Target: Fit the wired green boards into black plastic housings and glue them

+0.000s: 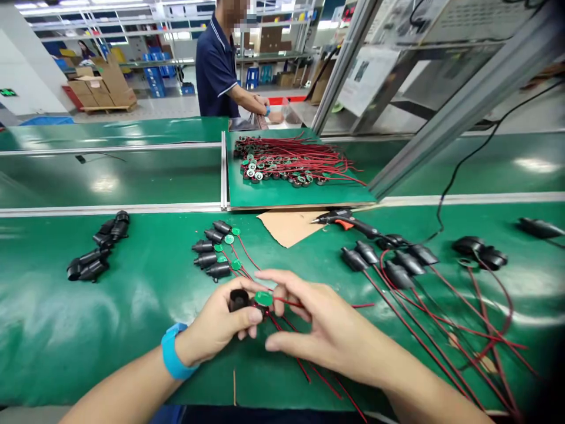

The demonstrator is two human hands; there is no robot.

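Note:
My left hand, with a blue band at its wrist, is closed around a black plastic housing whose hollow round end faces up. Beside the housing, at the left thumb tip, is a small round green disc with a dark part under it. A red wire runs right from the disc past the fingers of my right hand. The right thumb and index finger are spread apart, and the other fingers curl by the disc's edge. Just beyond lie several black housings with green discs and red wires.
Black housings lie at left. On the right are wired black housings and a black glue gun on cardboard. A raised green board bears a pile of red-wired parts. A metal post slants at right. A person stands beyond.

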